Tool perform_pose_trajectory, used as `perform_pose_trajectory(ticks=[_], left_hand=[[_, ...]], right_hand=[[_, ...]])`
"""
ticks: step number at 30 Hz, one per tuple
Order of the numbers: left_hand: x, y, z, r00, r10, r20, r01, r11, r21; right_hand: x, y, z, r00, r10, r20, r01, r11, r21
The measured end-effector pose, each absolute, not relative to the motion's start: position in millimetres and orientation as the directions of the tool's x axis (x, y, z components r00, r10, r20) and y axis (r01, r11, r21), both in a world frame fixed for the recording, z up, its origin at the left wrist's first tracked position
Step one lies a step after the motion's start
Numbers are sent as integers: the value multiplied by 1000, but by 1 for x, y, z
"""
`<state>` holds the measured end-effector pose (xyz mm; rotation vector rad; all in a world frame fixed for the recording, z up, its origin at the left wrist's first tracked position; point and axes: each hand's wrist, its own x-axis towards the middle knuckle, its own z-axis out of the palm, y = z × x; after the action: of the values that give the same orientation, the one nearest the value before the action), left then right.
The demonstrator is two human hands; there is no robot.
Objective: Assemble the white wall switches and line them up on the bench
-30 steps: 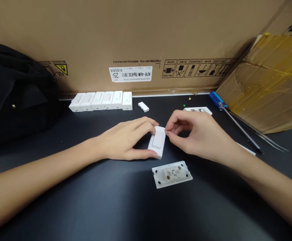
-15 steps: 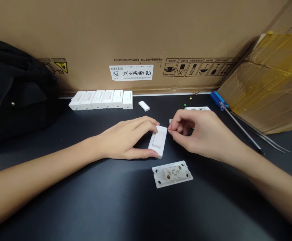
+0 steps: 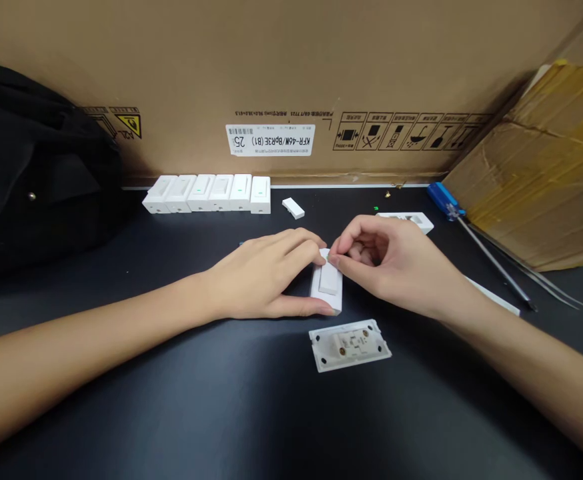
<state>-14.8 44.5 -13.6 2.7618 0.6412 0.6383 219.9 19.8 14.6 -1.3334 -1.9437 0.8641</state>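
Observation:
A white rocker switch (image 3: 328, 281) lies on the dark tabletop between my hands. My left hand (image 3: 276, 277) grips it, thumb at the near end and fingers at the far end. Over the switch's far end, my right hand (image 3: 391, 260) is pinched, its thumb and forefinger tips touching or just above the surface. Something small and green shows at those fingertips, too small to name. Nearer me lies a white switch plate (image 3: 350, 345) with its inner side up, showing brass screws. A loose white rocker cap (image 3: 293, 208) sits beyond my left hand.
Several white switches (image 3: 206, 193) stand in a row by the large cardboard box (image 3: 196, 67). At right are a blue-handled screwdriver (image 3: 471, 233), tweezers (image 3: 536, 277) and a taped carton (image 3: 541, 180). A white housing (image 3: 424, 221) is partly behind my right hand. A black bag (image 3: 36, 180) is left.
My right hand has moved left, bringing its pinched fingertips to the far end of the switch. The switch has turned slightly more upright in view. The camera view has shifted a little.

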Motion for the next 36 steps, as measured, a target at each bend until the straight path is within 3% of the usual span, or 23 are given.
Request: perform_pose_trajectory(ticks=[5,15,21,32,36], left_hand=[[-15,45,-14,810,449,378,346,-885,311],[-15,46,-14,811,468,352,350,-869,350],[-15,45,-13,810,465,357,348,-872,344],[-15,43,-13,812,470,346,359,-870,338],[-16,44,-13,810,471,349,355,-868,346]], right_hand=[[222,20,18,-303,948,101,571,265,-777],[217,19,23,-358,915,186,545,367,-754],[215,21,27,-357,923,145,551,333,-765],[228,28,28,-473,861,187,529,447,-721],[230,27,30,-560,789,254,570,589,-573]])
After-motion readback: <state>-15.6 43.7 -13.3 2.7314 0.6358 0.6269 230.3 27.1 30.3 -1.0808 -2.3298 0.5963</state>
